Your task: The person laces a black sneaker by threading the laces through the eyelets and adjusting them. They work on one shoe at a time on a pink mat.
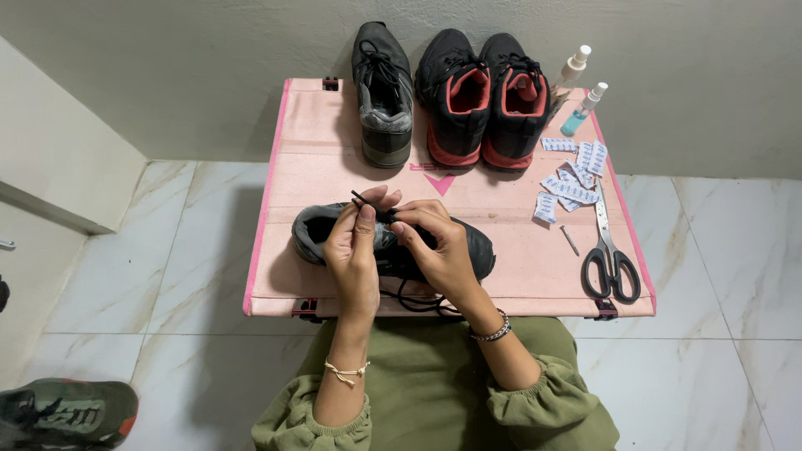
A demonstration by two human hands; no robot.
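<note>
Black shoelace (364, 200) sits pinched between our left hand (352, 250) and right hand (439, 250), both closed on it above the dark sneaker (476, 246) lying on the pink folding table (317, 142). Scissors (610, 259) rest well apart to our right.

Head camera, looking down — close, overhead
</note>
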